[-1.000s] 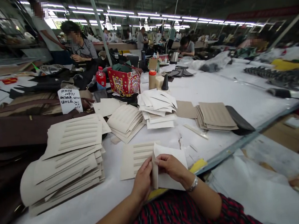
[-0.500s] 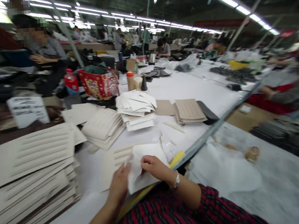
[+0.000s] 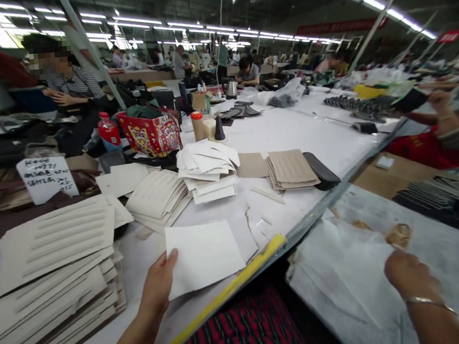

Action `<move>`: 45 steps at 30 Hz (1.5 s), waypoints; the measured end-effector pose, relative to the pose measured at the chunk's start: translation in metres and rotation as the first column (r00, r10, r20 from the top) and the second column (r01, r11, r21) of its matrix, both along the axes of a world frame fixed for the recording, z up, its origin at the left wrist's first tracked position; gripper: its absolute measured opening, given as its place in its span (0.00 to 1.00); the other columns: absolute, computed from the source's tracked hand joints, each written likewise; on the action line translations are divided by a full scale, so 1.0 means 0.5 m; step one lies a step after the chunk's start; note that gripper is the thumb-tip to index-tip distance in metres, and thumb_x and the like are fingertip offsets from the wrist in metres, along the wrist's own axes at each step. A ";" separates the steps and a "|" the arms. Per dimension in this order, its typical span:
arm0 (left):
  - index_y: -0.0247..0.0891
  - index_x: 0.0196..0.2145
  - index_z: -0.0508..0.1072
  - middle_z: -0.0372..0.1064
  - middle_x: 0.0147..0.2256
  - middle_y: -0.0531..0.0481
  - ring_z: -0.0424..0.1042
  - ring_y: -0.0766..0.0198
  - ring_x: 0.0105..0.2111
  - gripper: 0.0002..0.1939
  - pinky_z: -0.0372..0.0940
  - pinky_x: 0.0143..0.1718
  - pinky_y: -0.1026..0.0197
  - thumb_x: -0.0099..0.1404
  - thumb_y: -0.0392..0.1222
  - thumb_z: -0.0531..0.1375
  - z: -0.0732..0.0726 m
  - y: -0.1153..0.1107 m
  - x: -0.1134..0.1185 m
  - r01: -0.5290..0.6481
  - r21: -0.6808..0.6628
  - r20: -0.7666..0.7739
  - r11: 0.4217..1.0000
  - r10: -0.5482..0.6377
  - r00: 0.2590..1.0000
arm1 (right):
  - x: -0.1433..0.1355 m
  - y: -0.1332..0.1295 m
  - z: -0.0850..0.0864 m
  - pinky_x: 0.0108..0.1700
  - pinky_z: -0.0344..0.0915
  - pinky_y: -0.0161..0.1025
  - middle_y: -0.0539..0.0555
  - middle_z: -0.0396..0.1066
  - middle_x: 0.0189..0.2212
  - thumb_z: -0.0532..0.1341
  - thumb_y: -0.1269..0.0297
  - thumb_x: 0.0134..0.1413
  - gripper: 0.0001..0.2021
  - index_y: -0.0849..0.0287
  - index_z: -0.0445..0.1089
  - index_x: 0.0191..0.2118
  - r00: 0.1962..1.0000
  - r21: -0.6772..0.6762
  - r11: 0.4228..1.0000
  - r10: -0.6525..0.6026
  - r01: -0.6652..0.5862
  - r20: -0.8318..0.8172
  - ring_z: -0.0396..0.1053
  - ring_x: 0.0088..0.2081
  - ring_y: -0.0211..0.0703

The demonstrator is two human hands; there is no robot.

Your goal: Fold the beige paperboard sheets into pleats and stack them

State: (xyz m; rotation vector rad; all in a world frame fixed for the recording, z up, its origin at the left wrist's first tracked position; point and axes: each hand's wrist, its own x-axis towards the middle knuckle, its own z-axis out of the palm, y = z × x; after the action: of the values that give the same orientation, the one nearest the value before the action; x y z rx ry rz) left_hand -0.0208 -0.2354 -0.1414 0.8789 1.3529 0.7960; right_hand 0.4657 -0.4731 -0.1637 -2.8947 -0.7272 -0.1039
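Observation:
My left hand [image 3: 158, 278] grips the left edge of a plain white sheet [image 3: 204, 256], thumb on top, near the table's front edge. Out to the right, my right hand [image 3: 412, 277] is over the lower side surface with its fingers curled. Thin whitish paper [image 3: 352, 268] lies beside that hand, and a tan ring-shaped piece [image 3: 399, 234] sits just beyond its fingertips. Whether those fingers hold anything is hidden. To the left of my left hand rises a tall stack of cream ribbed panels [image 3: 68, 243].
Smaller ribbed panels [image 3: 158, 196], a white sheet pile [image 3: 209, 165] and tan panels [image 3: 292, 167] stand farther back. Behind them are a red patterned box [image 3: 149, 133] and a red bottle [image 3: 109, 131]. Yellow tape [image 3: 231, 288] runs along the table edge. A co-worker's hand [image 3: 441, 102] shows at right.
My right hand has moved from the white sheet far right to the side surface. The sheet now lies flatter, and my left hand has shifted left along its edge.

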 end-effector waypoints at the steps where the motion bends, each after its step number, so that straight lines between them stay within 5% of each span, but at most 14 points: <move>1: 0.36 0.43 0.68 0.73 0.28 0.50 0.72 0.59 0.27 0.17 0.66 0.25 0.62 0.57 0.45 0.58 0.007 -0.007 0.007 0.014 0.020 -0.014 1.000 -0.014 1.000 | -0.026 0.031 0.021 0.40 0.59 0.53 0.78 0.64 0.36 0.50 0.72 0.48 0.14 0.68 0.68 0.38 1.000 -0.004 1.000 0.029 -0.029 -0.013 0.67 0.42 0.59; 4: 0.36 0.46 0.68 0.73 0.34 0.47 0.71 0.55 0.36 0.21 0.67 0.34 0.58 0.58 0.51 0.55 0.041 -0.042 0.046 0.105 0.160 -0.071 0.982 -0.095 0.993 | -0.201 0.149 0.101 0.46 0.59 0.50 0.68 0.65 0.44 0.53 0.58 0.51 0.22 0.65 0.61 0.50 0.856 0.263 0.890 0.439 -0.372 -0.275 0.65 0.46 0.54; 7: 0.38 0.48 0.68 0.69 0.44 0.46 0.66 0.54 0.46 0.21 0.61 0.48 0.54 0.60 0.51 0.53 0.080 -0.082 0.090 0.407 0.359 -0.145 0.840 -0.381 0.913 | -0.420 0.245 0.143 0.43 0.63 0.44 0.58 0.68 0.43 0.56 0.52 0.49 0.24 0.57 0.62 0.51 0.229 0.639 0.639 0.761 -0.428 -0.607 0.68 0.40 0.46; 9: 0.41 0.50 0.66 0.63 0.51 0.47 0.60 0.55 0.52 0.21 0.54 0.54 0.54 0.61 0.48 0.53 0.095 -0.095 0.098 0.620 0.459 -0.183 0.636 -0.616 0.766 | -0.513 0.278 0.143 0.41 0.64 0.43 0.56 0.71 0.38 0.59 0.51 0.46 0.22 0.59 0.66 0.45 0.093 0.717 0.625 0.770 -0.310 -0.631 0.68 0.38 0.46; 12: 0.42 0.52 0.64 0.59 0.54 0.48 0.55 0.54 0.55 0.21 0.49 0.57 0.53 0.61 0.46 0.53 0.086 -0.083 0.064 0.678 0.527 -0.153 0.513 -0.728 0.669 | -0.538 0.300 0.131 0.38 0.66 0.43 0.55 0.72 0.34 0.57 0.51 0.49 0.20 0.61 0.67 0.43 0.041 0.715 0.698 0.716 -0.039 -0.697 0.69 0.34 0.45; 16: 0.38 0.50 0.65 0.61 0.52 0.43 0.58 0.52 0.54 0.22 0.55 0.54 0.49 0.60 0.49 0.54 0.042 -0.054 0.016 0.287 0.367 0.102 0.885 -0.345 0.933 | -0.492 0.335 0.146 0.38 0.66 0.44 0.55 0.73 0.35 0.58 0.55 0.49 0.20 0.60 0.66 0.46 -0.078 0.682 0.731 0.679 -0.023 -0.730 0.70 0.34 0.45; 19: 0.37 0.51 0.62 0.59 0.53 0.40 0.59 0.51 0.53 0.25 0.58 0.52 0.49 0.58 0.49 0.57 0.020 -0.051 0.025 0.221 0.236 0.164 0.946 -0.263 0.951 | -0.500 0.369 0.179 0.39 0.66 0.43 0.55 0.72 0.37 0.56 0.58 0.51 0.18 0.59 0.65 0.47 -0.047 0.707 0.675 0.716 -0.213 -0.697 0.70 0.36 0.45; 23: 0.40 0.57 0.52 0.47 0.59 0.40 0.51 0.52 0.57 0.31 0.55 0.53 0.50 0.59 0.52 0.56 0.019 -0.038 0.036 0.282 0.399 0.186 0.873 -0.378 0.907 | -0.547 0.407 0.234 0.39 0.64 0.39 0.54 0.70 0.40 0.54 0.63 0.52 0.14 0.59 0.65 0.45 0.047 0.674 0.509 0.815 -0.536 -0.578 0.67 0.39 0.43; 26: 0.40 0.60 0.45 0.41 0.61 0.40 0.44 0.51 0.60 0.38 0.47 0.56 0.46 0.58 0.58 0.54 0.049 -0.003 0.011 0.233 0.590 0.002 0.773 -0.290 0.957 | -0.566 0.436 0.283 0.37 0.63 0.35 0.52 0.70 0.39 0.53 0.68 0.51 0.15 0.59 0.65 0.45 -0.151 0.623 0.304 0.808 -0.721 -0.569 0.66 0.37 0.39; 31: 0.41 0.60 0.46 0.39 0.61 0.41 0.42 0.45 0.59 0.56 0.41 0.58 0.45 0.38 0.57 0.67 0.176 0.055 -0.002 0.543 0.754 -0.508 0.369 -0.196 0.839 | -0.574 0.510 0.328 0.32 0.61 0.32 0.50 0.70 0.30 0.57 0.71 0.43 0.10 0.65 0.69 0.36 -0.406 0.497 -0.036 0.628 -0.867 -0.663 0.65 0.29 0.36; 34: 0.44 0.54 0.60 0.64 0.50 0.45 0.64 0.49 0.48 0.45 0.58 0.49 0.52 0.38 0.52 0.68 0.236 0.077 0.019 0.789 0.519 -0.643 0.329 -0.458 0.613 | -0.568 0.536 0.306 0.34 0.62 0.33 0.51 0.70 0.31 0.61 0.66 0.42 0.14 0.66 0.68 0.38 -0.530 0.613 0.065 0.435 -0.788 -0.727 0.66 0.31 0.37; 37: 0.41 0.35 0.74 0.72 0.27 0.51 0.71 0.56 0.30 0.23 0.64 0.33 0.60 0.39 0.49 0.67 0.252 0.089 0.018 0.786 0.349 -0.525 0.510 -0.589 0.614 | -0.545 0.519 0.241 0.40 0.62 0.40 0.56 0.70 0.37 0.59 0.47 0.41 0.27 0.64 0.66 0.44 -0.664 0.748 0.417 0.357 -0.516 -0.657 0.67 0.37 0.43; 41: 0.35 0.31 0.72 0.67 0.20 0.55 0.65 0.66 0.18 0.17 0.62 0.21 0.65 0.46 0.50 0.63 0.225 0.082 -0.018 0.322 0.267 -0.010 0.908 -0.331 0.943 | -0.534 0.462 0.115 0.50 0.55 0.49 0.62 0.66 0.46 0.43 0.30 0.41 0.40 0.61 0.65 0.45 -0.701 0.696 0.717 0.483 -0.027 -0.525 0.63 0.49 0.49; 45: 0.35 0.38 0.69 0.69 0.23 0.53 0.67 0.67 0.19 0.19 0.64 0.22 0.65 0.51 0.49 0.61 0.177 0.063 -0.027 -0.056 0.126 0.344 0.991 0.010 0.939 | -0.578 0.421 0.026 0.52 0.53 0.50 0.63 0.62 0.50 0.39 0.30 0.42 0.42 0.62 0.65 0.47 -0.795 0.590 0.789 0.465 0.172 -0.390 0.60 0.51 0.50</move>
State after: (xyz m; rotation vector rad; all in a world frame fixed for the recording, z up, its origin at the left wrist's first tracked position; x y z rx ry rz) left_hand -0.0344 -0.2040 -0.0529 0.7787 1.0169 1.0244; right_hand 0.1766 -0.2628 -0.1505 -0.5266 -0.6335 2.1203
